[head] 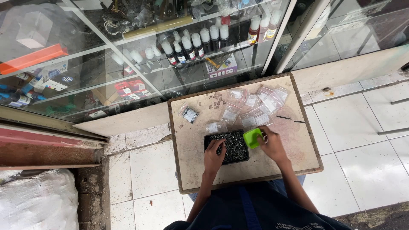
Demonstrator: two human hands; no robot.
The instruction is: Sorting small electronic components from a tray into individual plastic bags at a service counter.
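Note:
A black tray (206, 139) full of small dark screws rests on a small wooden table (281, 162). My left hand (214, 156) reaches into the tray's left side, fingers among the screws. At the tray's right edge, my right hand (272, 145) holds a small green scoop-like cup (252, 138). Several small clear plastic bags (255, 106) lie spread over the far half of the table. One filled bag (189, 113) lies apart at the far left.
A glass display cabinet (140, 55) with ink bottles and boxes stands just beyond the table. White floor tiles (353, 127) surround the table. A white sack (38, 202) sits at the lower left. Two dark screws (283, 117) lie loose on the table's right.

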